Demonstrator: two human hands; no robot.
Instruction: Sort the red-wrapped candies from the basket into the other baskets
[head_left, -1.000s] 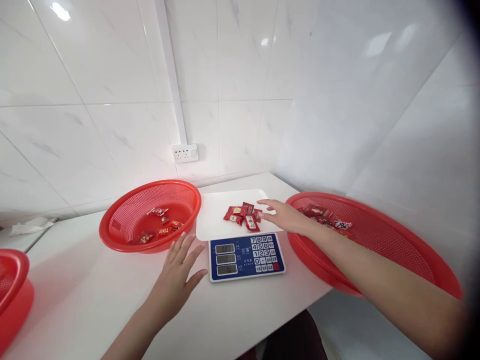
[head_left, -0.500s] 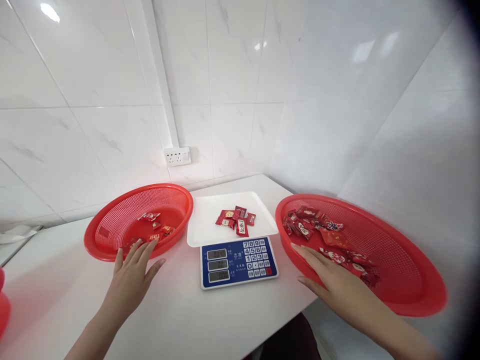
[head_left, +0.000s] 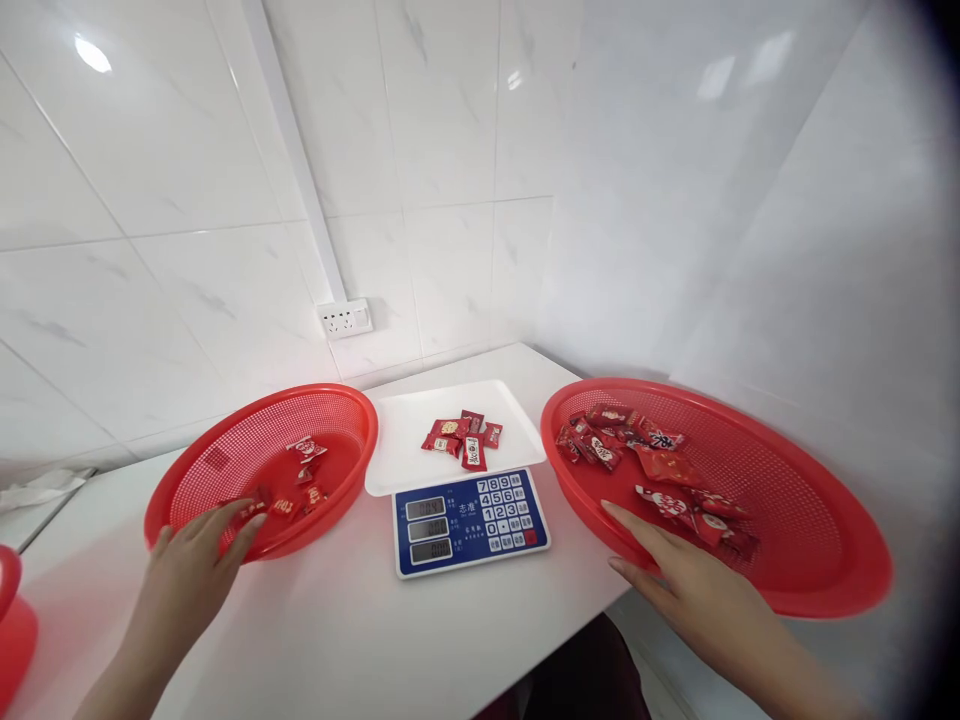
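My left hand (head_left: 187, 575) reaches over the near rim of the left red basket (head_left: 345, 395), thumb apart from the fingers. Its fingertips are by a red-wrapped candy (head_left: 259, 497) inside, and no candy shows lifted in them. My right hand (head_left: 686, 580) lies at the near edge of the right red basket (head_left: 840, 560), fingers stretched and thumb apart, holding nothing visible. Several red-wrapped candies (head_left: 664, 465) lie in that basket. Between the baskets, a digital scale (head_left: 469, 525) carries a white tray (head_left: 397, 440) with several red candy packets (head_left: 474, 453) on it.
Part of another red container (head_left: 15, 640) shows at the left edge. A wall socket (head_left: 345, 318) sits on the tiled wall behind the white table (head_left: 322, 640). The right basket extends past the table's right edge.
My left hand has moved left and down, its fingers now over the near rim of the left basket. The right hand stays by its basket. The whole view has shifted slightly.
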